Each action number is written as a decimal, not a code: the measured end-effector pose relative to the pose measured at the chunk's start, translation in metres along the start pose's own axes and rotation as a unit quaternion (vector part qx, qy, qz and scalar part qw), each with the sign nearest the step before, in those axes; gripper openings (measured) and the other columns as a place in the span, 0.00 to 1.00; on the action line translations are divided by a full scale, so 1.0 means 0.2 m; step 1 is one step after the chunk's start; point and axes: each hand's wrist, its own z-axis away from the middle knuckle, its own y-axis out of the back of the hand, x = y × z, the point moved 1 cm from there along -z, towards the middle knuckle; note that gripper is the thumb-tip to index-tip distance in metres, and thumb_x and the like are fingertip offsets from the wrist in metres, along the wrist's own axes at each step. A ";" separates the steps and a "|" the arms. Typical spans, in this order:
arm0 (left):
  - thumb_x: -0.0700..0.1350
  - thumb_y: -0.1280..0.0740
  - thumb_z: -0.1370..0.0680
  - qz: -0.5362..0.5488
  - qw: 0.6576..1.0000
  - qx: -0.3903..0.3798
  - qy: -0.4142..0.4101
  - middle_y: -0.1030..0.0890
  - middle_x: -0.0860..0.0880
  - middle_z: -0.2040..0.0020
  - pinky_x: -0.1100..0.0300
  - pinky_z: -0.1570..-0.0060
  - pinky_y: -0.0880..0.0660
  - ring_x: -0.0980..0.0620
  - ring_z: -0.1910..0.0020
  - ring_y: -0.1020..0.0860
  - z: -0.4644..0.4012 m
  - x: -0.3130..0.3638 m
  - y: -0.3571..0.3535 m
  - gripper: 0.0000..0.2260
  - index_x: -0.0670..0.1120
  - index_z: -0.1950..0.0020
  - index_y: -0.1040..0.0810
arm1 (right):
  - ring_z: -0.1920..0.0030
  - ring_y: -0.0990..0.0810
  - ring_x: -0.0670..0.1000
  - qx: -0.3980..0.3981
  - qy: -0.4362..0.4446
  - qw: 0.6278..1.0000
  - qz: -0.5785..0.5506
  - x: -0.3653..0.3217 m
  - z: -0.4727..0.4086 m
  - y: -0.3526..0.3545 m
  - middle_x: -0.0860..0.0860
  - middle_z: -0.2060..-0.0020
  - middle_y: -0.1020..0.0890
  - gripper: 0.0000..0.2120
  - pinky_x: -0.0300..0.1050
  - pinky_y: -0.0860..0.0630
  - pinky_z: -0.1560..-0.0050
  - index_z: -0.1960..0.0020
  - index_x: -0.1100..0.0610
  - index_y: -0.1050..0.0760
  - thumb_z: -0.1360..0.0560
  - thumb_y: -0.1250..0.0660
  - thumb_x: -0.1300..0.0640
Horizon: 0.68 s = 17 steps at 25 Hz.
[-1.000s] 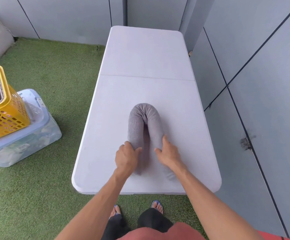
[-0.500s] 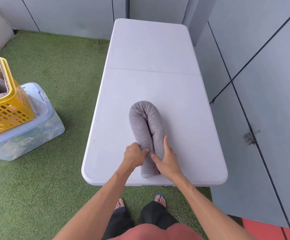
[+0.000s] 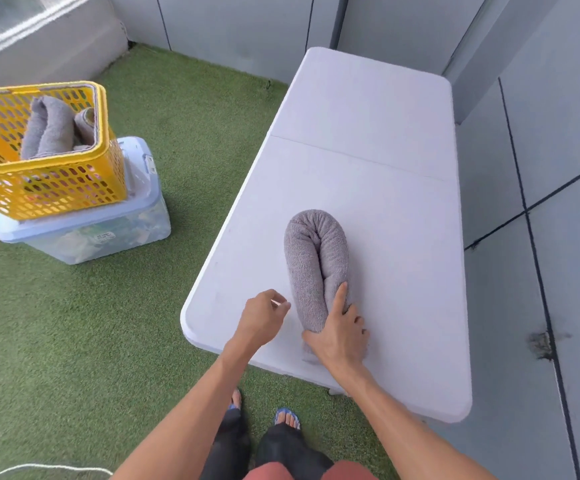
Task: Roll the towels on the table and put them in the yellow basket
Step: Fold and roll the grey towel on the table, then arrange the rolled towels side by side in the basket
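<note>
The left hand (image 3: 264, 315) has come off the doubled grey towel roll (image 3: 316, 268) and hangs loosely curled, holding nothing. The right hand (image 3: 342, 332) alone grips its ends at the bench (image 3: 402, 271) near edge, ready for the yellow basket (image 3: 49, 188).

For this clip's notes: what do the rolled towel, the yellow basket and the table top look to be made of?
Rolled towel: grey terry cloth, likely cotton; a fuzzy looped pile shows, matte. Yellow basket: moulded plastic, slightly glossy, its walls pierced by regular oval holes. Table: pale top, probably moulded plastic, matte and faintly textured, with rounded corners and a seam across the middle.
</note>
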 end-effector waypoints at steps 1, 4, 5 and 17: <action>0.49 0.36 0.21 -0.001 1.000 0.018 -0.003 0.18 0.46 0.51 0.57 0.57 0.26 0.47 0.54 0.21 0.01 -0.02 0.02 0.10 0.45 0.44 0.22 | 0.46 0.25 0.59 -0.003 0.027 1.000 -0.011 -0.03 -0.02 0.01 0.56 0.41 0.28 0.55 0.52 0.28 0.51 0.23 0.55 0.60 0.37 0.30 0.40; 0.49 0.37 0.21 -0.028 0.995 0.092 -0.015 0.19 0.46 0.48 0.53 0.51 0.25 0.47 0.50 0.21 0.06 -0.13 0.14 0.12 0.45 0.41 0.25 | 0.45 0.25 0.60 -0.016 0.128 0.991 -0.046 -0.24 -0.04 0.01 0.56 0.41 0.27 0.52 0.53 0.27 0.50 0.23 0.53 0.59 0.35 0.30 0.42; 0.49 0.38 0.20 -0.042 0.991 0.126 -0.011 0.20 0.47 0.47 0.51 0.50 0.25 0.47 0.49 0.21 0.06 -0.18 0.20 0.11 0.45 0.41 0.25 | 0.45 0.25 0.60 -0.022 0.153 0.986 -0.058 -0.34 -0.03 0.00 0.56 0.41 0.27 0.52 0.53 0.27 0.50 0.23 0.52 0.59 0.35 0.30 0.42; 0.50 0.39 0.21 -0.103 0.942 0.319 0.026 0.24 0.47 0.41 0.47 0.45 0.27 0.45 0.43 0.25 -0.18 -1.04 1.65 0.16 0.48 0.34 0.29 | 0.43 0.26 0.57 -0.125 0.275 0.946 -0.116 -2.04 -0.01 -0.17 0.53 0.42 0.28 0.51 0.53 0.24 0.48 0.23 0.45 0.55 0.39 0.32 0.39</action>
